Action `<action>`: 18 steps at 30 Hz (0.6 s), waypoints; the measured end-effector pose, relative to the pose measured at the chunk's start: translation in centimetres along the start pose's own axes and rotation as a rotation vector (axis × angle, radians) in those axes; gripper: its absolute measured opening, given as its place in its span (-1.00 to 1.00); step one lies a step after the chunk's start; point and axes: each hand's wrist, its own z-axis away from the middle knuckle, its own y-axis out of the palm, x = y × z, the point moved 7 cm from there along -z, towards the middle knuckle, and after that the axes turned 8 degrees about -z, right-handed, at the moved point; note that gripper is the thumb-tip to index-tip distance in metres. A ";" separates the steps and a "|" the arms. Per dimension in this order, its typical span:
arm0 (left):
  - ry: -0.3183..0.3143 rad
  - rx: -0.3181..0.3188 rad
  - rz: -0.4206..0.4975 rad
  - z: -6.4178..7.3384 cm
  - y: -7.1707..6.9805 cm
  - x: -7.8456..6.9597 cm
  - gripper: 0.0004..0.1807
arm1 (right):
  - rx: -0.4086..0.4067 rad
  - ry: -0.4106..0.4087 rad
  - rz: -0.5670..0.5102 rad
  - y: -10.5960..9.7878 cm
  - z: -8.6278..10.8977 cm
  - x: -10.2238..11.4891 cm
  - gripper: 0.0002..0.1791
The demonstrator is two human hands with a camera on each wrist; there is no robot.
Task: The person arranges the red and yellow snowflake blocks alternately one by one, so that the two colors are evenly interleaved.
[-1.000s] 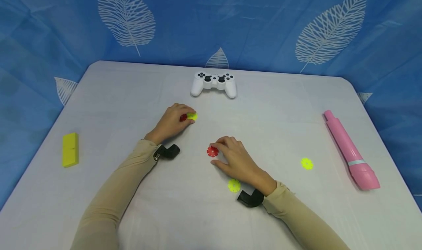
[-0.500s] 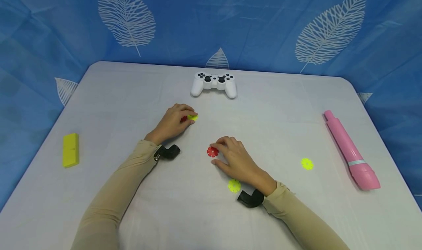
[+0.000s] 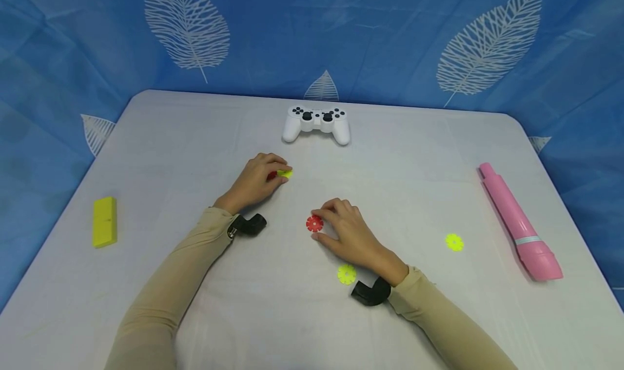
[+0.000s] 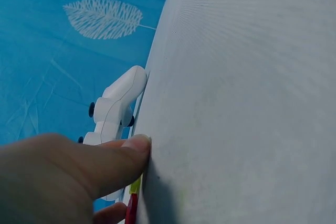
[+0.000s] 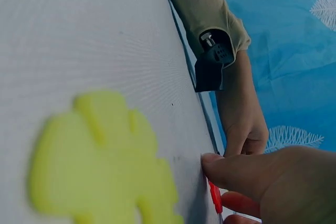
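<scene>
My left hand (image 3: 255, 181) pinches a yellow flower-shaped disc (image 3: 285, 173) between thumb and forefinger. Under its palm side a dark red disc (image 3: 272, 176) is partly hidden; whether the two discs are joined I cannot tell. In the left wrist view, red (image 4: 131, 209) and yellow edges show below the thumb. Nearer the middle, my right hand (image 3: 353, 237) has thumb and forefinger on opposite edges of a bright red flower disc (image 3: 314, 224), lying flat on the table. A yellow flower disc (image 3: 346, 274) lies beside the right wrist, large and blurred in the right wrist view.
On the white table (image 3: 234, 316) a white game controller (image 3: 317, 125) lies at the back. Another yellow flower disc (image 3: 454, 242) is to the right, near a pink folded umbrella-like object (image 3: 519, 224). A yellow block (image 3: 104, 222) sits at far left. Blue curtain hangs behind.
My left thumb and forefinger have drawn together over the yellow disc, covering more of it. The right hand has shifted slightly away from me, its thumb now against the red disc's near edge.
</scene>
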 end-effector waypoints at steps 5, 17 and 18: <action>-0.002 0.000 0.001 0.0 -0.1 0.0 -0.70 | -0.011 0.000 -0.011 0.0 0.0 0.0 -0.60; -0.007 0.002 0.012 0.0 0.0 0.0 -0.69 | -0.033 0.067 -0.129 -0.1 -0.1 -0.1 -0.70; -0.008 0.002 0.010 0.0 0.0 0.0 -0.69 | -0.029 0.076 -0.145 -0.1 -0.1 -0.2 -0.70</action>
